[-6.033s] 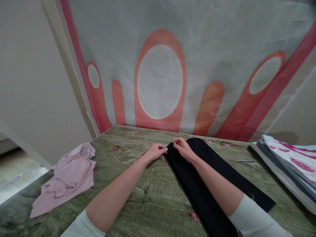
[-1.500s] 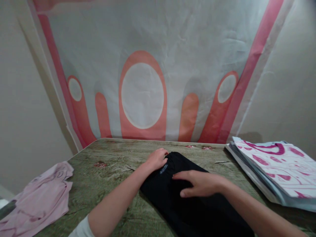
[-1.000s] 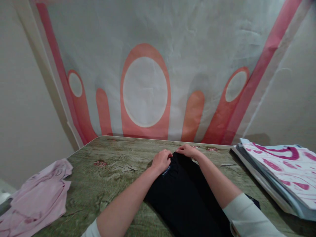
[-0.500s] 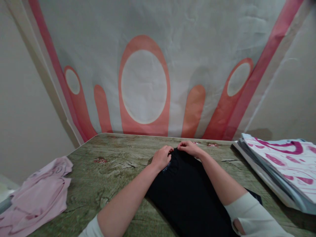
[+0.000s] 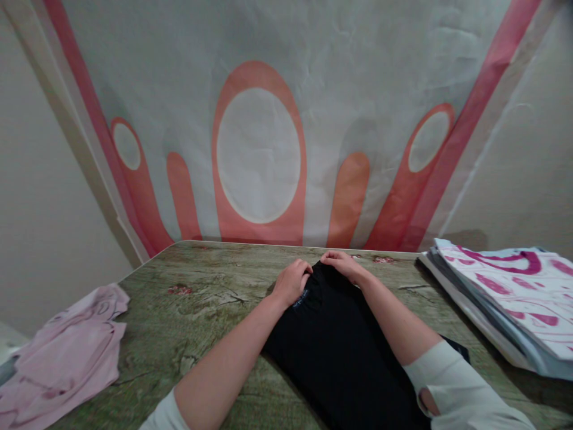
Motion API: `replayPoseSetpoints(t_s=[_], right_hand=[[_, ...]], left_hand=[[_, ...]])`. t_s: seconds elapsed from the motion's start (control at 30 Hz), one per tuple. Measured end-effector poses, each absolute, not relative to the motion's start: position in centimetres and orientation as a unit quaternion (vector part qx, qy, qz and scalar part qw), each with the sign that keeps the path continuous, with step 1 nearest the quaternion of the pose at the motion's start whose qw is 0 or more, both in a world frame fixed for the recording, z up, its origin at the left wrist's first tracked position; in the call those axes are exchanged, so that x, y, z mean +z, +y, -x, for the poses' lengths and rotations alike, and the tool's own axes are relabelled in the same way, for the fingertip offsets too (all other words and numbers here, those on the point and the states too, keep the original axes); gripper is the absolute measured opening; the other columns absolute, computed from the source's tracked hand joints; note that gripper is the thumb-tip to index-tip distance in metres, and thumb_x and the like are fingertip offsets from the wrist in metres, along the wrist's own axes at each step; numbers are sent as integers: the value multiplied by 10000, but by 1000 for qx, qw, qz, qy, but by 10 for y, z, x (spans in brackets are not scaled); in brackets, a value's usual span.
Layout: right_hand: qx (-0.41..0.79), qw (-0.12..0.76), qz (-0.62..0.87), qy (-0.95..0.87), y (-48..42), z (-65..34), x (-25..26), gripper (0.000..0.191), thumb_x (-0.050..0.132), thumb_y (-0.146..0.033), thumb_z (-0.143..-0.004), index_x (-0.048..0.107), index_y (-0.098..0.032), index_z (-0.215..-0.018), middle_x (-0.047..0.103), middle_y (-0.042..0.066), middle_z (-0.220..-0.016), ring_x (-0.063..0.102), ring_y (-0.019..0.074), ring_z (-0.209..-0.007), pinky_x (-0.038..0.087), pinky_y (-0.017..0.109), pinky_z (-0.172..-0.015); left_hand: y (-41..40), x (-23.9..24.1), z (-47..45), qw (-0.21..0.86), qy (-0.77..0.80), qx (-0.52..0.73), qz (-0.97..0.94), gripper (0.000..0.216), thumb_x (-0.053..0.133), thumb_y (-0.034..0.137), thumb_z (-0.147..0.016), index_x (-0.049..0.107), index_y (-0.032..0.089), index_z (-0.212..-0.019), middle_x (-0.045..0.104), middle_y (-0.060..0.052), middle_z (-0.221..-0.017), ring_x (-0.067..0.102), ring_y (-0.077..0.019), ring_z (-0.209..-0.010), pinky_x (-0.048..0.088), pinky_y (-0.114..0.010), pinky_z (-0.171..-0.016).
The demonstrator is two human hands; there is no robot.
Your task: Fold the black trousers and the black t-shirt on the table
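Observation:
A black garment [image 5: 340, 340], which looks like a shirt, lies long and narrow across the wood-patterned table [image 5: 215, 310]. Its gathered neck end points away from me, with a small label [image 5: 301, 298] showing inside. At the left of that end my left hand [image 5: 293, 280] has its fingers bent and closed on the edge. My right hand [image 5: 342, 264] pinches the far corner of the same end. The two hands are a short way apart. My forearms reach in along both sides of the cloth.
A crumpled pink garment [image 5: 76, 352] lies at the table's left side. On the right sits a stack of folded clothes [image 5: 514, 310], topped by a white one with magenta print. Behind the table hangs a large sheet [image 5: 259, 149] with red and orange shapes.
The view has shifted slightly. Both hands stay on the black shirt's neck end; the left hand has moved a little, and the label shows more clearly.

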State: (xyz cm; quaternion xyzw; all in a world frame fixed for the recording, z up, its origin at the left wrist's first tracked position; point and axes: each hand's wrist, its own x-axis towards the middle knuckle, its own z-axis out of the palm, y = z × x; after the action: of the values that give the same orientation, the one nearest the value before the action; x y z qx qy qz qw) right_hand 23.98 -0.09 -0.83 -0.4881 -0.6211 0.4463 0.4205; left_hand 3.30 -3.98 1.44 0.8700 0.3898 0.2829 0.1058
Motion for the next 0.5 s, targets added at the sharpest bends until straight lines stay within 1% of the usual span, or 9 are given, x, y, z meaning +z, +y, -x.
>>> replayPoseSetpoints(t_s=[0.13,0.27,0.4,0.5], right_hand=[[449,428,486,-616,2,-240,-11,294,646,-433,-633,569,-166,-727,553,-40,-619,481,102,-571,356,223,-559],[467,431,475,-610,3,-239,-14,328,686,-430,-607,576,-167,-770,574,-39,-630,505,103,-572,384,231,-565],[498,432,455,-599,3,-241,-16,410,708,-426,-602,577,-177,-900,637,-7,-763,573,128,-682,434,263,-658],[526,430,434,-591,2,-244,-16,423,713,-412,-608,571,-182,-933,656,16,-848,597,141,-766,443,286,-738]], left_hand=[[-32,8,-31,184,352,323,-859,120,455,136,-820,533,173,-902,563,-50,-926,524,-163,-891,428,-289,-816],[-23,1,-26,254,351,327,-840,132,441,112,-814,526,152,-907,589,-45,-871,545,-148,-823,454,-280,-764],[-18,-4,-22,259,346,318,-844,114,447,106,-803,525,144,-876,596,-32,-833,548,-137,-782,456,-270,-740],[-17,-6,-21,251,340,316,-849,115,448,97,-789,528,143,-857,595,-32,-820,545,-134,-766,456,-260,-722]])
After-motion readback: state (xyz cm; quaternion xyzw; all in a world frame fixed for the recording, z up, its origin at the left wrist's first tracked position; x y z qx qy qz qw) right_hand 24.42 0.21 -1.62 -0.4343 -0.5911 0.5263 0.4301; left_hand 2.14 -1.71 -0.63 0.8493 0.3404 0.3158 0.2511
